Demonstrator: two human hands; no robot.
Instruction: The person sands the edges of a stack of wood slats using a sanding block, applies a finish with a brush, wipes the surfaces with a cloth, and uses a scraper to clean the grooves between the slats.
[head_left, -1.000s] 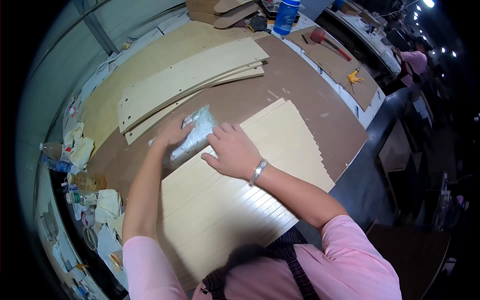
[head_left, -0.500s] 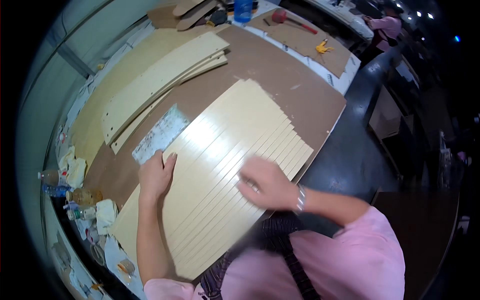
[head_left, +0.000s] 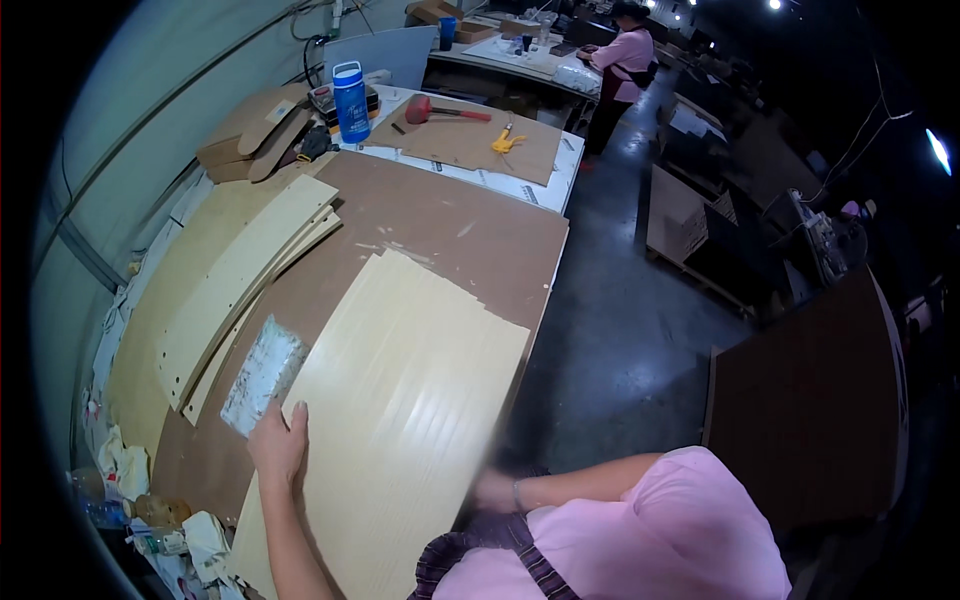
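Pale wood-coloured panels point(head_left: 405, 390) lie in an overlapping stack on the brown board in front of me. Their far ends form small steps. My left hand point(head_left: 277, 447) is at the stack's left edge, thumb on the top face and fingers bent over the side. Against those fingers lies a worn whitish flat block point(head_left: 265, 372). My right hand point(head_left: 493, 491) is low at the stack's near right edge. It is blurred, and its fingers are hidden.
Longer drilled boards point(head_left: 245, 285) lie at the left. Beyond are a blue bottle point(head_left: 350, 105), a red mallet point(head_left: 440, 111) and a yellow-handled tool point(head_left: 508, 142). Bottles and rags line the near left edge. A person point(head_left: 622, 65) stands at a far table.
My right hand has moved off the top of the panels to their near right edge. The fanned steps across the panels hardly show now. The view has shifted toward the far right.
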